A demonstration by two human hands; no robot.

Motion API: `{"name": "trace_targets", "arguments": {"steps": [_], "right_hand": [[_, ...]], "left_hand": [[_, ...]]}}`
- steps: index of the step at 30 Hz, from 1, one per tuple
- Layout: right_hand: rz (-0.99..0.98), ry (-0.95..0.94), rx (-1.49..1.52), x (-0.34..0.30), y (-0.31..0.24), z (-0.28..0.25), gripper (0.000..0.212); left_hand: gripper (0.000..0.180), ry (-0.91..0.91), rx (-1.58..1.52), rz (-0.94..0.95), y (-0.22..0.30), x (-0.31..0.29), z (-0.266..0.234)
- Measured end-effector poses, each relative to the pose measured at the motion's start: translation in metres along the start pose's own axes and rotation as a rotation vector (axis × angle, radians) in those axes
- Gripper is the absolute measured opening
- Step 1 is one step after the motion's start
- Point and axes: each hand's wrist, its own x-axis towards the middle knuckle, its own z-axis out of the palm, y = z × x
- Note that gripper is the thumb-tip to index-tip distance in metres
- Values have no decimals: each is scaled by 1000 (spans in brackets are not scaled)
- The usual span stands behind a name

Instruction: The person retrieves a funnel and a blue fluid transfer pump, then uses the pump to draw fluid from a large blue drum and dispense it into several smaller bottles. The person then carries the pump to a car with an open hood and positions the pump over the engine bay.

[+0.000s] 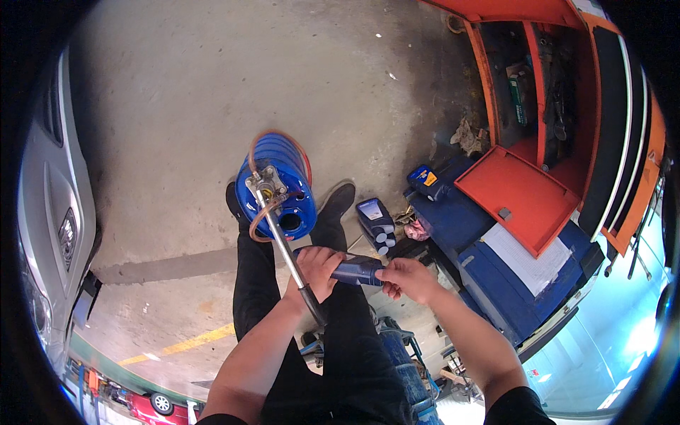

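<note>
In front of my legs, my left hand [316,272] is wrapped round a dark oil bottle [354,272] that lies on its side. My right hand [405,279] pinches the bottle's right end; its fingers hide whatever cap is there. Beyond my hands, between my feet, stands a blue drum [301,205] with a hand pump [266,185] on top and a reddish hose looped round it. A round dark opening shows in the drum's top. The pump's long metal lever [283,248] slants towards me, and its black grip passes beside my left wrist.
Right of my foot, dark bottles [371,218] stand on the floor. A blue case [496,283] with papers [528,261] lies near an orange cabinet [489,85], whose red panel [517,198] juts over it. A silver car [60,212] lines the left side.
</note>
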Motion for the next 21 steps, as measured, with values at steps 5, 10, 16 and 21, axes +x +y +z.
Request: {"name": "trace_targets", "arguments": {"steps": [5,10,16,21], "right_hand": [[-89,135,-50,-17,16,-1,43],[-405,746,-678,2,31,-32,51],[-315,987,-837,143,30,-73,68],[-123,836,-884,226,39,-75,73]], "left_hand": [[70,-75,-103,12,9,6,8],[84,103,-164,-175,1,1,44],[49,237,-1592,-880,-20,-56,26],[61,262,-1841,-767,33,-70,-37]]}}
